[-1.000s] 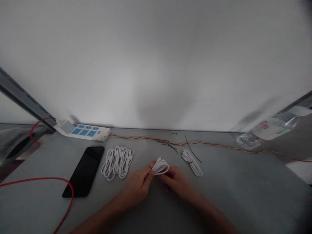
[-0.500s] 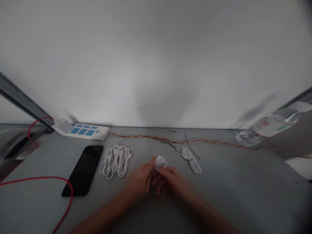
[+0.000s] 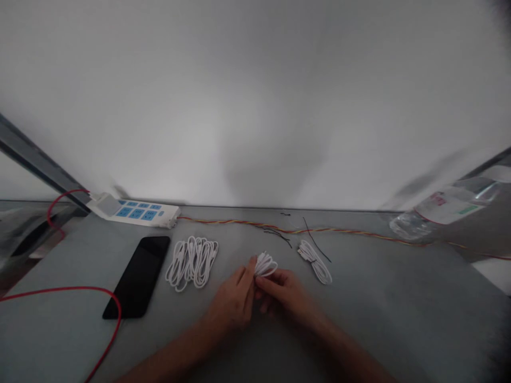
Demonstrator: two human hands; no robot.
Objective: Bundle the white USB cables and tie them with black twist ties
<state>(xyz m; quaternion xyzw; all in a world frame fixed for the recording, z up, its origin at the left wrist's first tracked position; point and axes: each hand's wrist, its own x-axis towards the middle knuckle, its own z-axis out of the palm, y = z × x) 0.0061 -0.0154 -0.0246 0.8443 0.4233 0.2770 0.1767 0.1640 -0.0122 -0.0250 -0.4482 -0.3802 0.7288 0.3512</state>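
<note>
Both of my hands meet at the middle of the grey table. My left hand and my right hand are closed on a small coiled white cable, which sticks up between the fingertips. To the left lies a bigger bundle of white cables. Another small tied white cable lies just right of my hands, with thin black ties behind it.
A black phone lies flat at the left, with a red cord curving past it. A white and blue power strip sits against the wall. A twisted red-yellow wire runs along the back. Clear plastic bags are at the right.
My hands have drawn closer together around the small coil, and the coil has been squeezed into a tighter, narrower bunch. The view has shifted slightly.
</note>
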